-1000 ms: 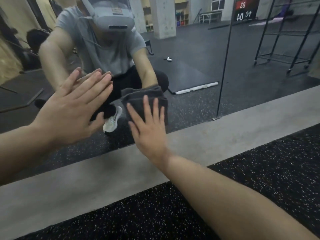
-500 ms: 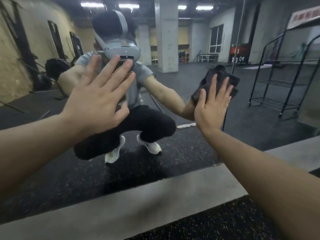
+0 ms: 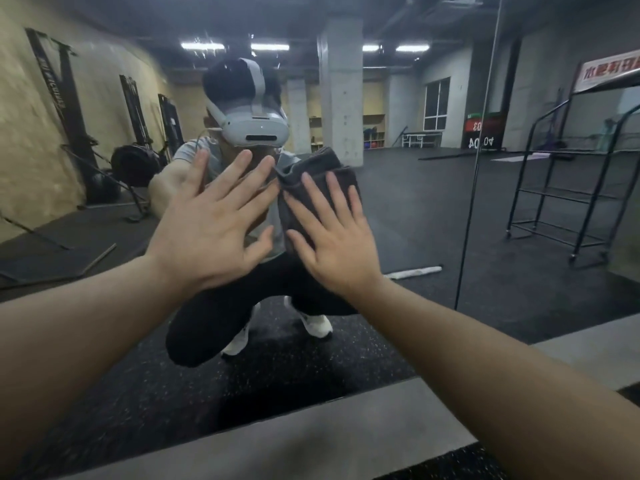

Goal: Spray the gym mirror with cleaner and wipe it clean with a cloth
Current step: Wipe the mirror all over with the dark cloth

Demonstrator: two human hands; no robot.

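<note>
Reaching forward from the bottom corners, both bare forearms stretch toward the mirror [image 3: 433, 216]. Grey concrete ledge [image 3: 311, 441] runs along the mirror's base, speckled black rubber floor [image 3: 450, 469] at the near edge below it. Left hand [image 3: 211, 230] is raised flat, fingers straight and spread, holding nothing; palm faces the glass, contact with the glass cannot be told. Right hand [image 3: 337, 244] just beside it, fingers straight and slightly spread, pressing flat on a dark grey folded cloth [image 3: 311, 171] against the mirror. Cloth sticks out above and left of the right fingertips, its upper left corner near the left hand's fingertips. Vertical seam [image 3: 474, 188] in the mirror runs right of the right hand. Reflection behind the hands: crouching person in grey shirt, black trousers, white shoes, white headset. Farther in the reflection: black metal rack [image 3: 568, 188] at right, white rolled item [image 3: 415, 271] on the floor, concrete pillar [image 3: 341, 88], loaded barbell [image 3: 133, 164] and rigs at left by a tan wall, ceiling strip lights.
</note>
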